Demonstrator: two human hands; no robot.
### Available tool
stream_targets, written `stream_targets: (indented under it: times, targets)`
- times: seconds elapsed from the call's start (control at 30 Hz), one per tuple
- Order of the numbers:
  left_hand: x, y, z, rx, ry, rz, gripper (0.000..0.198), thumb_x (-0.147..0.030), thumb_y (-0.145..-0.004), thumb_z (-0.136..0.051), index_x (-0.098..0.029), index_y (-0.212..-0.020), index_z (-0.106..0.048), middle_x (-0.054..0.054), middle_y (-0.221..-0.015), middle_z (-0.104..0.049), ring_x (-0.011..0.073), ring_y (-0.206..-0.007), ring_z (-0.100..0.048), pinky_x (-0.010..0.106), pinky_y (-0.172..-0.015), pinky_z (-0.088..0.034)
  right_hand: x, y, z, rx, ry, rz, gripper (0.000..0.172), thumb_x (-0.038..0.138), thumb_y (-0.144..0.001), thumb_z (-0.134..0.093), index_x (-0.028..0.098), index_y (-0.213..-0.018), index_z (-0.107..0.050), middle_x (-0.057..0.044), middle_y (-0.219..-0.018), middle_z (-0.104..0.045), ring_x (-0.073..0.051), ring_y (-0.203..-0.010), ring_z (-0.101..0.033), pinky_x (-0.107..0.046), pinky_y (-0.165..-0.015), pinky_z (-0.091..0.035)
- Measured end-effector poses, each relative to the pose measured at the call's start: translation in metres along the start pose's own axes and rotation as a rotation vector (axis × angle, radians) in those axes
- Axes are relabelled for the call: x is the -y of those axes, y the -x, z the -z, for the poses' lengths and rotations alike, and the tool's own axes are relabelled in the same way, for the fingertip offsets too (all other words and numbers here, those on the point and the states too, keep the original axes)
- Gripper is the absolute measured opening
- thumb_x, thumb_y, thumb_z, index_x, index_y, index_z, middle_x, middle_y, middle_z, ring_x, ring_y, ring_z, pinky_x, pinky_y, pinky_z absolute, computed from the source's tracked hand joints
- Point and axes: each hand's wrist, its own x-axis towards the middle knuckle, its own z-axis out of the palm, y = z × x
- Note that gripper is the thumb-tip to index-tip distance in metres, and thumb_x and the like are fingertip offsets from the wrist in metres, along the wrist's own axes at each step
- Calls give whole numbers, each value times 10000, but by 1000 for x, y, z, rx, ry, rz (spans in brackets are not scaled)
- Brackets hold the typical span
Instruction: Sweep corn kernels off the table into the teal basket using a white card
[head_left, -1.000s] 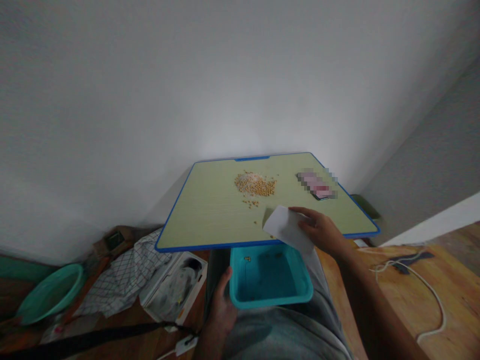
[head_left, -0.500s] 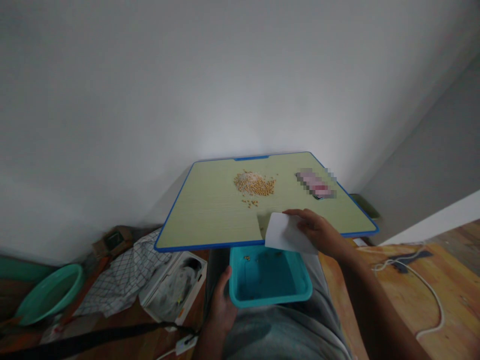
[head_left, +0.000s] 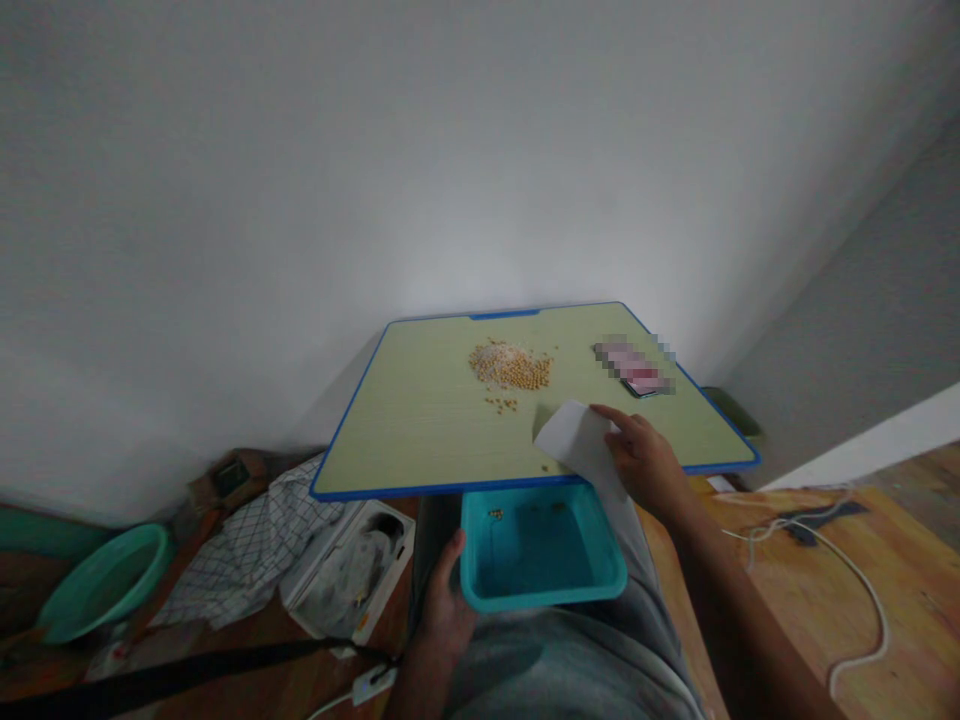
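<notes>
Holding left hand (head_left: 450, 605) against left side of teal tub (head_left: 551, 550), with thumb up along outside and fingers hidden; cannot tell whether clamped on it. Pinching white sheet (head_left: 571, 437) in right hand (head_left: 646, 465), well apart from left, with index finger stretched along top edge. By size: see pale wall (head_left: 450, 150) behind everything; in front of it, see light green table (head_left: 405, 420) with blue rim. Low at left, note checked cloth (head_left: 259, 540), then green basin (head_left: 105, 588) to its left and open white box (head_left: 352, 575) to its right. Find tub over lap (head_left: 540, 660), just below table's near edge, with a few beans (head_left: 496, 514) in far left part. Find sheet tilted at table's near edge, partly above tub's right rim. Toward table's right side, note pixelated pink item (head_left: 634, 368). Near table's middle, find heap (head_left: 525, 370) of tan beans mixed with white grains, with small loose cluster (head_left: 501, 405) just in front. Beside sheet, spot single bean (head_left: 545, 468).
</notes>
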Motion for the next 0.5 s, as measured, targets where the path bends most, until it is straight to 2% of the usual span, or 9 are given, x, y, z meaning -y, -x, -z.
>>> stream_targets:
  times: [0.07, 0.1, 0.13, 0.23, 0.27, 0.3, 0.37, 0.4, 0.5]
  targets:
    - [1, 0, 1, 171, 39, 129, 786, -485, -1032, -816, -36, -1635, -589, 171, -1408, -767, 316, -1702, -338, 406, -1389, -374, 3, 4, 0, 26, 3, 13, 567, 277, -1019, -490, 198, -1497, -786, -93, -979, -677, -248, -855, -673, -384, -882, -553]
    - [0, 0, 2, 208, 59, 147, 761, -454, -1073, -765, -27, -1664, -549, 178, -1396, -771, 314, -1690, -367, 410, -1383, -385, 4, 7, 0, 43, 1, 22, 564, 286, -1025, -491, 199, -1498, -784, -91, -979, -675, -246, -848, -669, -385, -878, -555]
    - [0, 1, 2, 194, 72, 128, 784, -348, -1065, -779, -48, -1722, -474, 158, -1364, -787, 299, -1678, -391, 394, -1381, -385, 5, 9, 0, 59, -2, 33, 562, 291, -1028, -493, 202, -1501, -781, -89, -980, -674, -244, -842, -667, -384, -877, -557]
    - [-6, 8, -3, 65, 97, 48, 1152, 122, -833, -806, -154, -1820, -279, 61, -1236, -833, 268, -1645, -448, 375, -1386, -364, 6, 14, 0, 95, -20, 74, 556, 280, -1030, -493, 214, -1504, -776, -81, -971, -671, -240, -839, -668, -379, -869, -559]
    - [-8, 11, -6, 78, 99, 68, 1099, 134, -819, -797, -70, -1788, -322, 112, -1218, -830, 354, -1602, -507, 488, -1362, -408, 6, 14, 0, 106, -28, 86, 553, 273, -1028, -495, 220, -1501, -777, -78, -966, -670, -239, -838, -669, -375, -861, -558]
    - [-10, 15, -11, 95, 112, 119, 859, -108, -991, -794, -35, -1753, -404, 173, -1207, -821, 382, -1525, -599, 526, -1312, -471, 7, 15, 1, 115, -34, 96, 550, 268, -1026, -496, 226, -1497, -778, -76, -961, -670, -239, -836, -669, -372, -853, -557]
    - [-15, 23, -21, 174, 155, 230, 737, -355, -1112, -698, 34, -1697, -476, 237, -1202, -808, 375, -1363, -730, 495, -1234, -553, 9, 14, 3, 126, -47, 110, 549, 261, -1019, -499, 228, -1489, -782, -76, -960, -670, -239, -833, -668, -372, -841, -554]
    - [-17, 27, -26, 173, 171, 244, 726, -393, -1140, -648, 39, -1699, -478, 230, -1152, -816, 352, -1255, -786, 465, -1194, -584, 10, 14, 4, 132, -55, 116, 550, 259, -1015, -500, 227, -1484, -785, -76, -961, -670, -238, -832, -667, -373, -838, -553]
    - [-20, 36, -34, 88, 205, 197, 711, -257, -1134, -652, -15, -1759, -416, 103, -920, -828, 267, -909, -844, 378, -1115, -623, 10, 11, 6, 150, -91, 125, 541, 262, -1002, -513, 225, -1461, -796, -71, -947, -675, -235, -821, -665, -370, -822, -553]
